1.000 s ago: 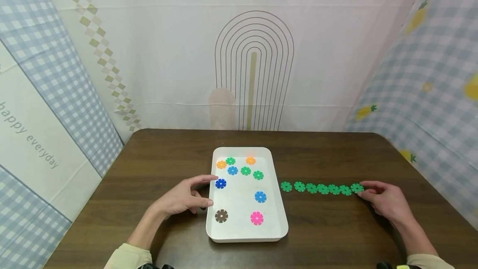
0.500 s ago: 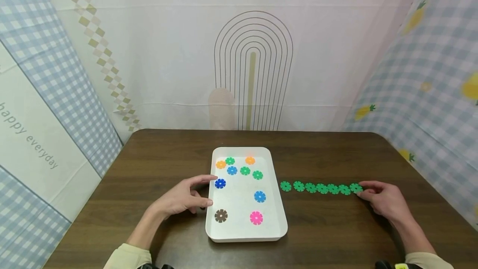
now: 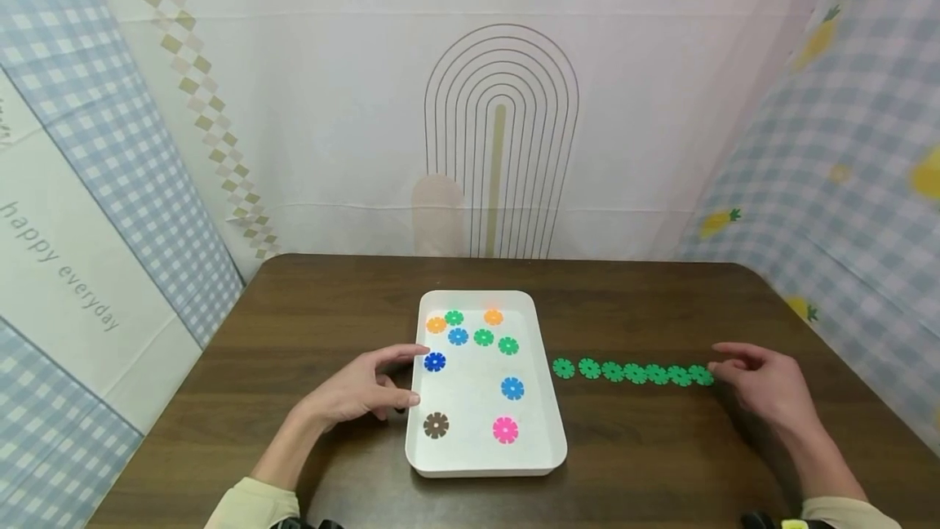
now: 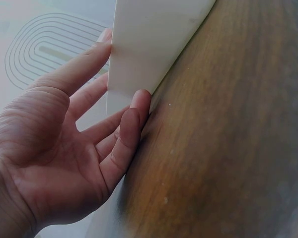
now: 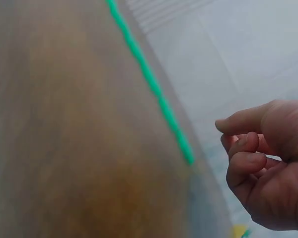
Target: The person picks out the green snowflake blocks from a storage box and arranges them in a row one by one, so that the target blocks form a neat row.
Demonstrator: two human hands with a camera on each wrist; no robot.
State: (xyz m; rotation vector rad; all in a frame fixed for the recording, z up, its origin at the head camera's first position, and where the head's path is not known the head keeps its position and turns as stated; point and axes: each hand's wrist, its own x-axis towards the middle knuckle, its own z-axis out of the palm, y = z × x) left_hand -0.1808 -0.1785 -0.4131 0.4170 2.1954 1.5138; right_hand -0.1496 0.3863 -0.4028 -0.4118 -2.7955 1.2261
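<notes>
Left hand (image 3: 357, 389), spread, touches tray (image 3: 470, 394) at 9 o'clock; right hand (image 3: 771, 386), half-curled, empty, beside green row's (image 3: 640, 374) 3 o'clock end.

Right-wrist view: green discs (image 5: 150, 79) blurry

Free lane: dark brown wooden bench (image 3: 631, 447), near side of row of green notched discs (image 3: 632, 377), between white rectangular tray (image 3: 466, 398) and right hand (image 3: 767, 386). Left hand (image 3: 358, 388) obstructs tray's left wall. Right hand-to-row clearance uncertain; right-wrist view blurred.
</notes>
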